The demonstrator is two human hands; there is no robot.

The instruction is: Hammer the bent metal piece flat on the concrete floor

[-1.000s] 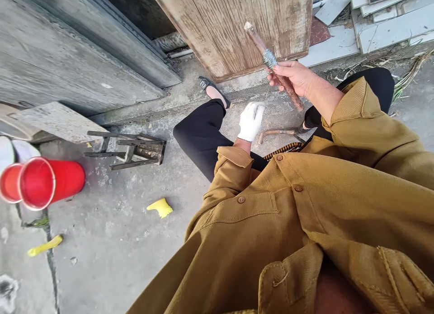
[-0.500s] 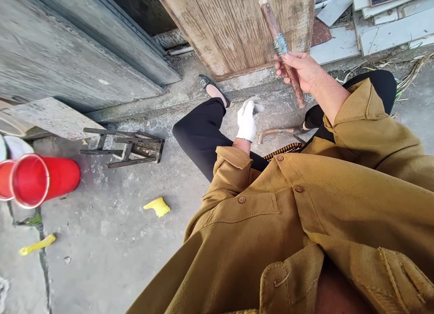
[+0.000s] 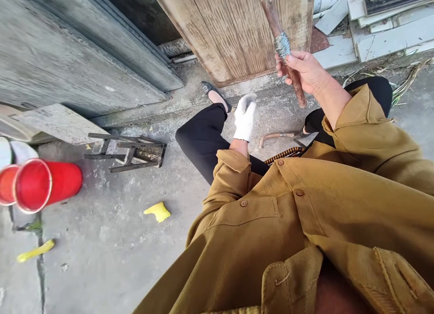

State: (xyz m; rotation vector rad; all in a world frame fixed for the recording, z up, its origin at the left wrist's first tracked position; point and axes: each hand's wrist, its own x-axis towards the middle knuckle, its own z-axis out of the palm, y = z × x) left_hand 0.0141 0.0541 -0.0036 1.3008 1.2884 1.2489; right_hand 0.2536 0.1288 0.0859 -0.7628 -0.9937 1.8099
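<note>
My right hand (image 3: 305, 70), bare, is closed around a brown wooden stick (image 3: 294, 81). A band of wire (image 3: 282, 44) is wound around the stick just above my fingers, and its upper end is pale, bare wood. My left hand (image 3: 244, 119) wears a white glove with a grey-coated finger side. It hovers over my bent knee with its fingers loosely bent and the thumb apart, with nothing seen in it. On the ground between my legs lies a bent wooden handle (image 3: 271, 136) with wire around it; its far end is partly hidden near my foot.
A wooden panel (image 3: 233, 29) stands ahead, beside grey boards (image 3: 61, 47) on the left. A small wooden stool (image 3: 130, 153) lies near red buckets (image 3: 64, 183). Yellow pieces (image 3: 158, 212) are on the concrete. White tiles (image 3: 389, 43) are stacked at upper right.
My gloved left hand has turned slightly, its fingers now pointing more upward. The stick stays in my right hand, almost unmoved. The view has shifted a little.
</note>
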